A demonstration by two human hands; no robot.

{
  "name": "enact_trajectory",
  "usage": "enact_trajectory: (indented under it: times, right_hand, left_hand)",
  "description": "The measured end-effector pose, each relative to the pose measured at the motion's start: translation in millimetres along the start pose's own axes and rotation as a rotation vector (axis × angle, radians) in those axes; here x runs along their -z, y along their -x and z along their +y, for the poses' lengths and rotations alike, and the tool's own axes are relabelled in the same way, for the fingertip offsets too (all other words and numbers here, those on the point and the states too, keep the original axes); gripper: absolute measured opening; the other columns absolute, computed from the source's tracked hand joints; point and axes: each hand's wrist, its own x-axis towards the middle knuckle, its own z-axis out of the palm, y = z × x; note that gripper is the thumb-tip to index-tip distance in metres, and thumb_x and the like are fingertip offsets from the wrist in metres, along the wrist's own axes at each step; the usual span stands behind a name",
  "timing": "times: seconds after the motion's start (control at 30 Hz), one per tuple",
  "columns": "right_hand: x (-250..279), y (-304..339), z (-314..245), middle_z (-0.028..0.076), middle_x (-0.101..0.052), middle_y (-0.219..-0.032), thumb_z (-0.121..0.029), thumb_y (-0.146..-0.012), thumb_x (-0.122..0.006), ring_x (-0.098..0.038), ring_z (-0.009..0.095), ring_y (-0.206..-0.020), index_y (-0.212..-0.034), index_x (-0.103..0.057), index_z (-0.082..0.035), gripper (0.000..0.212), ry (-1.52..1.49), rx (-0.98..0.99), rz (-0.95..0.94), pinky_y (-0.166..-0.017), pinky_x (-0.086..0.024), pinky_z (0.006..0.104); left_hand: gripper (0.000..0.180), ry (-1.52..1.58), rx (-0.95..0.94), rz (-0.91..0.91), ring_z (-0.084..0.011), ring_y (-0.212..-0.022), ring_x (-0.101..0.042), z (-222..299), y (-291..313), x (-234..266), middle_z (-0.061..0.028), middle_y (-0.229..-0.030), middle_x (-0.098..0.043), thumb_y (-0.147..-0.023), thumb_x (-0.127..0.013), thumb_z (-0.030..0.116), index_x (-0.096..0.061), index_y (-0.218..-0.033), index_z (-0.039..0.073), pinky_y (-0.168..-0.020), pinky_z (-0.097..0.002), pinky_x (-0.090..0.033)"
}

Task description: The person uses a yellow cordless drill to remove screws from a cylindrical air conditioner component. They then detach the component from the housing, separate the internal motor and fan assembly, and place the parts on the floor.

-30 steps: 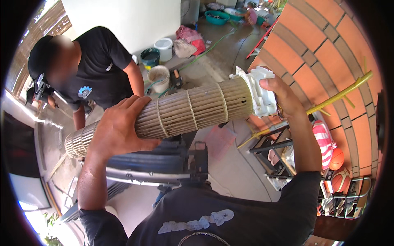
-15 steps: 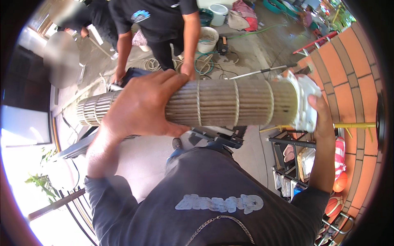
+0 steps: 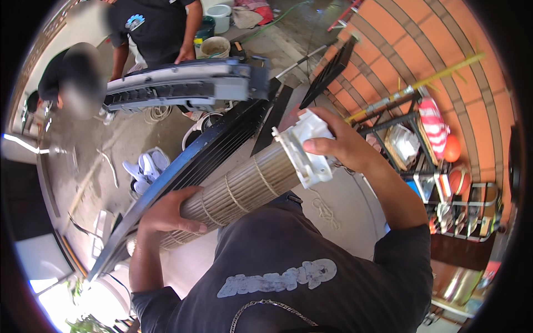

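Across the front of my body I hold a long, ribbed, dusty cylindrical blower fan (image 3: 244, 186), tilted with its right end higher. My left hand (image 3: 169, 213) wraps round its lower left part, thumb underneath. At the other end sits a white plastic end bracket (image 3: 308, 152), which my right hand (image 3: 333, 139) grips; some of those fingers are hidden behind it. Just beyond the fan lies a long dark slatted bench (image 3: 211, 144), partly covered by the fan and my left hand.
A standing co-worker holds a long grey air-conditioner casing (image 3: 183, 86); another person bends at the left. White shoes (image 3: 147, 166) lie on the floor. Buckets (image 3: 215, 47) stand at the back. To the right are a shoe rack (image 3: 469, 211), an orange ball (image 3: 451, 149) and a brick-patterned wall (image 3: 438, 66).
The fan has swung from nearly level to a slant and come closer to my body, left end lower. The co-worker's grey casing now shows raised beyond the bench. My view has turned.
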Motion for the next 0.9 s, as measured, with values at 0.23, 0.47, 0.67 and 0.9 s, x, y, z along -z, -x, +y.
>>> enact_trajectory:
  times: [0.23, 0.47, 0.67, 0.9]
  right_hand:
    - [-21, 54, 61, 0.024, -0.067, -0.139, -0.062, -0.085, -0.086, -0.066, 0.032, -0.129, -0.156, -0.048, 0.006, 0.105, 0.058, -0.022, 0.012, -0.109, -0.05, 0.0395]
    - [-16, 143, 106, 0.022, -0.07, -0.135, -0.063, -0.084, -0.085, -0.069, 0.031, -0.124, -0.155, -0.05, 0.004, 0.103, -0.105, -0.112, 0.07, -0.104, -0.054, 0.0411]
    - [-36, 210, 115, 0.016, -0.07, -0.129, -0.058, -0.085, -0.085, -0.069, 0.026, -0.113, -0.145, -0.061, 0.0, 0.088, -0.174, -0.211, 0.195, -0.089, -0.056, 0.0382]
    - [-67, 261, 32, 0.019, -0.074, -0.125, -0.065, -0.082, -0.081, -0.074, 0.029, -0.109, -0.137, -0.066, 0.001, 0.087, 0.205, -0.253, 0.348, -0.088, -0.059, 0.0393]
  left_hand:
    - [0.104, 0.434, 0.132, -0.215, -0.0258, -0.131, -0.063, -49, -6, -65, -0.0157, -0.139, -0.069, -0.068, -0.1, 0.031, -0.054, -0.155, -0.004, -0.117, -0.0362, -0.043]
    - [0.106, 0.704, 0.339, -0.336, -0.0281, -0.134, -0.064, -23, 5, -117, -0.017, -0.143, -0.069, -0.067, -0.097, 0.019, -0.05, -0.158, -0.006, -0.119, -0.0374, -0.043]
    - [0.12, 0.606, 0.272, -0.533, -0.0304, -0.143, -0.057, -21, 1, -157, -0.0195, -0.153, -0.061, -0.066, -0.102, 0.034, -0.043, -0.162, -0.005, -0.126, -0.0417, -0.035]
    - [0.12, 0.319, -0.127, -0.607, -0.0274, -0.147, -0.049, -19, -33, -180, -0.0145, -0.152, -0.059, -0.067, -0.103, 0.025, -0.038, -0.164, -0.001, -0.126, -0.042, -0.034]
